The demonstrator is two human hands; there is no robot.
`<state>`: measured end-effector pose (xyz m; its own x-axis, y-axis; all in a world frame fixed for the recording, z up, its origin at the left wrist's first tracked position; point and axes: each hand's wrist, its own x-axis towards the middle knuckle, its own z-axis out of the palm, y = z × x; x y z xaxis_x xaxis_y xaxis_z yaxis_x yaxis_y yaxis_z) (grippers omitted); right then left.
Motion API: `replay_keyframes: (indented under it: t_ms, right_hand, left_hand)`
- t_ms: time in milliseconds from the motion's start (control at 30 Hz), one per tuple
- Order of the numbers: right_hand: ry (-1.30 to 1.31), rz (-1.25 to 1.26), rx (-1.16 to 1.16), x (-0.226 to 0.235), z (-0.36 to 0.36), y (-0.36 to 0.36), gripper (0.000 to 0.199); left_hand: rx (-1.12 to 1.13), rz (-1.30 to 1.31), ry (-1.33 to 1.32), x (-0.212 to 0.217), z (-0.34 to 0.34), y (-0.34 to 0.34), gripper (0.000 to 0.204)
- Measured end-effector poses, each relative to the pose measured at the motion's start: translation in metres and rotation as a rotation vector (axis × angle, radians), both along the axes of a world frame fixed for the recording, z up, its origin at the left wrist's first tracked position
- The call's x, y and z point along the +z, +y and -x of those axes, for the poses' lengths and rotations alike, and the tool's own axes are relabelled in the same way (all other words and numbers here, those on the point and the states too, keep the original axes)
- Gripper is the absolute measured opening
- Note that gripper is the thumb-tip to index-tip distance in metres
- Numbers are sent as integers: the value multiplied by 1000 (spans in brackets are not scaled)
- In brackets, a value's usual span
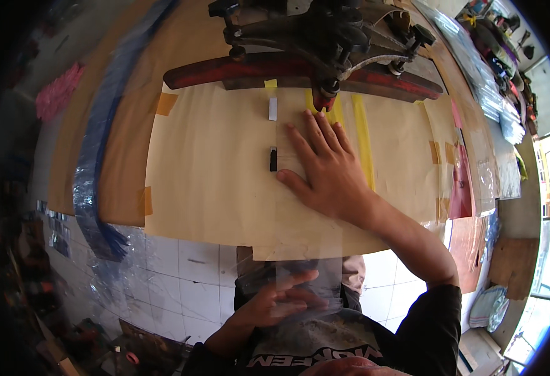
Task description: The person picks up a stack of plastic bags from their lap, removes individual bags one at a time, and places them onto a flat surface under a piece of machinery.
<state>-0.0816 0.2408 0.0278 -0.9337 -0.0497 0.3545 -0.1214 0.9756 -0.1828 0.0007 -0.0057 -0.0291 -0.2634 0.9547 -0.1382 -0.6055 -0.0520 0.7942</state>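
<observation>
My right hand [326, 168]: fingers spread flat on a clear plastic sheet [300, 207] over brown paper [212, 182], fingertips just short of the red press bar [237, 67]. My left hand [279, 302]: fingers loosely open under the sheet's near end, past the worktop [131, 156] edge. Bare paper lies leftward.

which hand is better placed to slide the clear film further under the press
Right, probably. The right hand lies flat on the film just short of the press; the left hand is at the film's near end, by the body.
</observation>
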Motion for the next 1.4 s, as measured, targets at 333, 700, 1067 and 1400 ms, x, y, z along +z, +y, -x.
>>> replay_keyframes:
  t_ms: [333, 700, 1067, 1400]
  right_hand:
    - [-118, 179, 227, 42, -43, -7, 51]
    - [-483, 1006, 599, 52, -133, 9, 17]
    - [-761, 1119, 466, -18, -168, 37, 15]
    - [-782, 896, 166, -80, -162, 40, 14]
  left_hand:
    - [37, -56, 70, -10, -3, -1, 61]
    - [54, -58, 8, -11, -1, -1, 58]
    - [30, 75, 30, 1, 3, -1, 58]
    - [32, -6, 24, -6, 4, -2, 58]
